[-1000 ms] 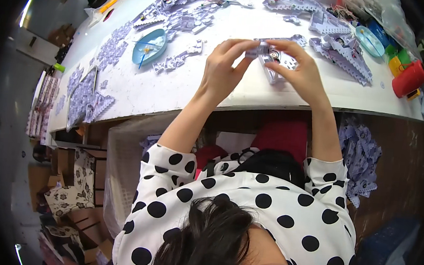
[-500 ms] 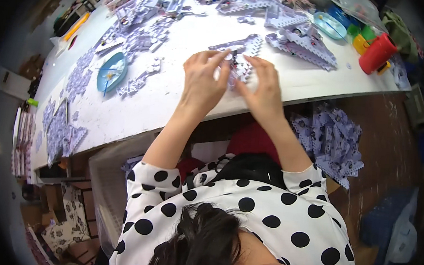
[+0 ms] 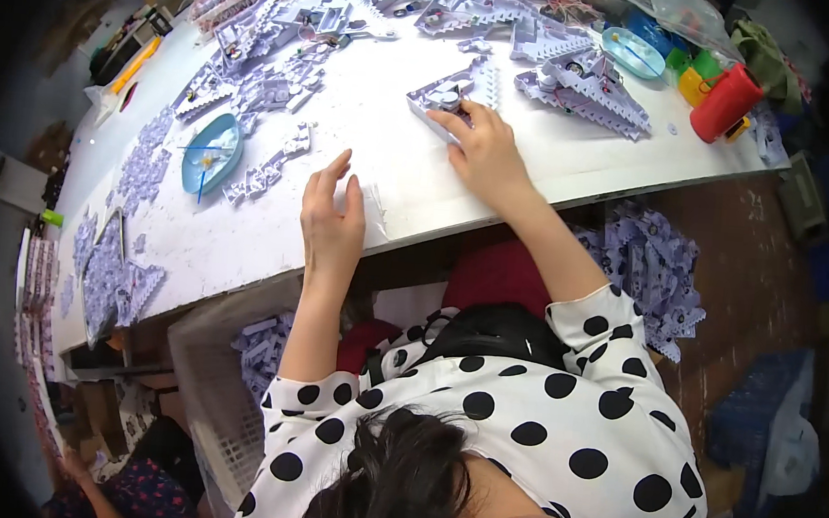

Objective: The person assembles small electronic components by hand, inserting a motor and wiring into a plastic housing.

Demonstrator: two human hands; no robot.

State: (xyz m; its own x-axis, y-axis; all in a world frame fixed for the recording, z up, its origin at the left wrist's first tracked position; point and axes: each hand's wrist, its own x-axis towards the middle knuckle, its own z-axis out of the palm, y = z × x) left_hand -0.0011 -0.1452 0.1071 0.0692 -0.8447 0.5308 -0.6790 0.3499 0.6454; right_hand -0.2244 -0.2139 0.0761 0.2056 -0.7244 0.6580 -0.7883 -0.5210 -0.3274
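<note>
My right hand [image 3: 489, 158] has its fingers and thumb at the near side of a pale lilac-white plastic housing [image 3: 428, 107], triangular with a toothed edge, which lies on the white table [image 3: 383, 159]. Small parts sit inside this housing; the fingers partly cover them. To the left, my left hand [image 3: 333, 219] is over the table's front edge, holding nothing, thumb and fingers apart. Closest to that hand on the tabletop are several small pale plastic pieces [image 3: 257, 177] and a turquoise dish [image 3: 213, 154] with white contents and thin blue sticks.
Similar toothed housings [image 3: 588, 95] are piled at the back right, beside another blue dish [image 3: 633, 54] and a red cylinder [image 3: 727, 103]. Loose plastic parts [image 3: 144, 165] spread along the left. Below the table are a crate [image 3: 227, 410] and heaped housings [image 3: 652, 278]. Another person's arm [image 3: 90, 487] shows lower left.
My left hand has left the housing and moved left and nearer to me. The right hand has shifted slightly left, onto the housing, which now shows more plainly. Another person's arm has appeared lower left.
</note>
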